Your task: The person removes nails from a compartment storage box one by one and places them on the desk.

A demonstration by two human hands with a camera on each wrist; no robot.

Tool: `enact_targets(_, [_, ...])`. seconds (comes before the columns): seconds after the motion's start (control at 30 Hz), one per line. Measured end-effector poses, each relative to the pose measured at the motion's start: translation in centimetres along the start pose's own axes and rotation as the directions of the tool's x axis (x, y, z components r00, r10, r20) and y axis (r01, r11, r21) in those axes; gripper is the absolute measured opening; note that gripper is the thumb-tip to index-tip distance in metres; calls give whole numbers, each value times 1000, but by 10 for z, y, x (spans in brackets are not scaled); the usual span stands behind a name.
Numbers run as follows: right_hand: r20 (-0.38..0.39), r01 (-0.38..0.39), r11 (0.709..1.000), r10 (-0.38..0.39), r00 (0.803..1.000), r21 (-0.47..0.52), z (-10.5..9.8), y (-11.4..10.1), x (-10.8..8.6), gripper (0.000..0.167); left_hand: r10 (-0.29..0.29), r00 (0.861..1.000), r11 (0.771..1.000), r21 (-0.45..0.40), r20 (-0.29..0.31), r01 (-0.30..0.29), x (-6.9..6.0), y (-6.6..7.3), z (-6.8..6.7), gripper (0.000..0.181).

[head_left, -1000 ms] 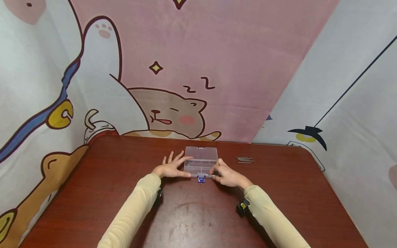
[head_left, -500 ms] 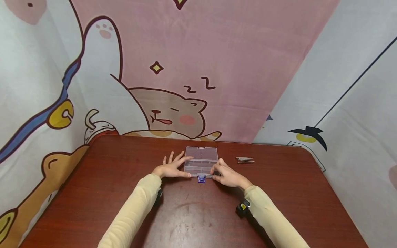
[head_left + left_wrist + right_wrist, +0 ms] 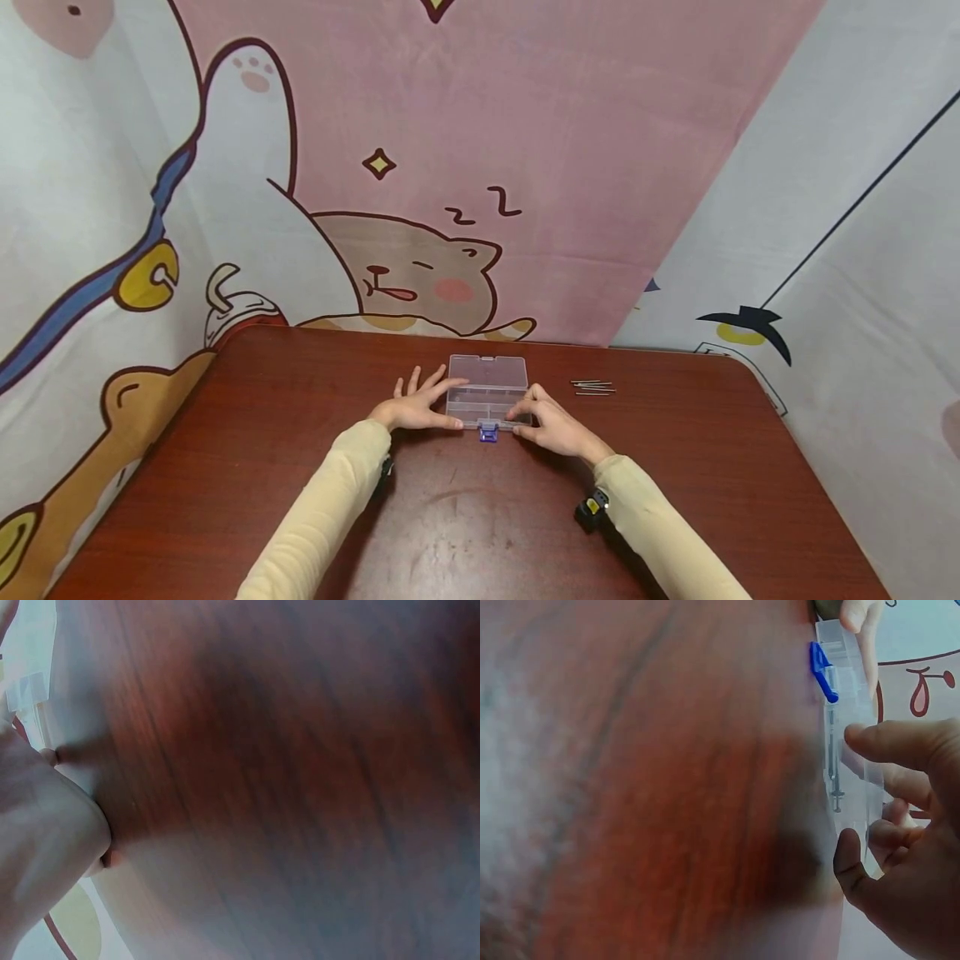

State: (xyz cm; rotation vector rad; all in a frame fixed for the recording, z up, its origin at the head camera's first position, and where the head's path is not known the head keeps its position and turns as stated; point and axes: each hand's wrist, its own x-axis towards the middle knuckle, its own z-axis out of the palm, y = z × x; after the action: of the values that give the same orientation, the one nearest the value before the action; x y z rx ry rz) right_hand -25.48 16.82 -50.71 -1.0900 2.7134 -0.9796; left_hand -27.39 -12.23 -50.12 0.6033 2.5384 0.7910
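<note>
Pink-and-white cartoon cloth [image 3: 585, 167] hangs behind a reddish-brown worktop [image 3: 450, 533]. From where I operate, I see a clear divided box [image 3: 468, 412] near the worktop's far side, its long axis running left to right, roughly parallel to the far edge. Its lid [image 3: 487, 372] is folded back away from the person, and its blue latch [image 3: 488, 434] points towards the person.

My right wrist view shows some slim nails [image 3: 835, 761] along the box's front wall, their long axis following that wall and their heads towards the right. I see more loose nails [image 3: 594, 389] lying roughly left to right on the worktop, well apart from the box.

Of the hands, the left hand [image 3: 412, 408] is released, fingers spread, thumb at the box's near left corner. The right hand [image 3: 553, 427] bends its fingers over the near right corner; I cannot tell whether it grasps anything.
</note>
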Motion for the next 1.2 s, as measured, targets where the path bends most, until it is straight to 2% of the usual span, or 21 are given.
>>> enact_targets(0.23, [-31,36,998,-38,999,-48,-1,0,-1,24,1,1000,1000,-8,-4,-1,0,0,0,80])
enact_targets(0.37, [-28,28,998,-29,999,-53,-2,1,-2,25,-11,1000,1000,-3,-12,11,1,1,1,79])
enact_targets(0.5, [-28,-10,999,9,1000,-32,-1,3,-2,23,-27,1000,1000,15,-4,27,1,2,1,79])
enact_targets(0.63, [-44,-9,999,7,999,-33,0,4,-2,15,-29,1000,999,21,3,29,2,2,1,78])
enact_targets(0.77, [-43,18,998,-21,999,-56,1,1,-1,10,-33,999,999,19,-2,33,1,3,0,77])
enact_targets(1.0, [-40,119,972,-130,991,-203,4,1,1,10,-31,1000,999,29,6,31,0,3,0,78])
enact_targets(1.2, [-38,105,972,-116,993,-212,5,1,0,12,-29,1000,999,22,9,29,0,4,0,78])
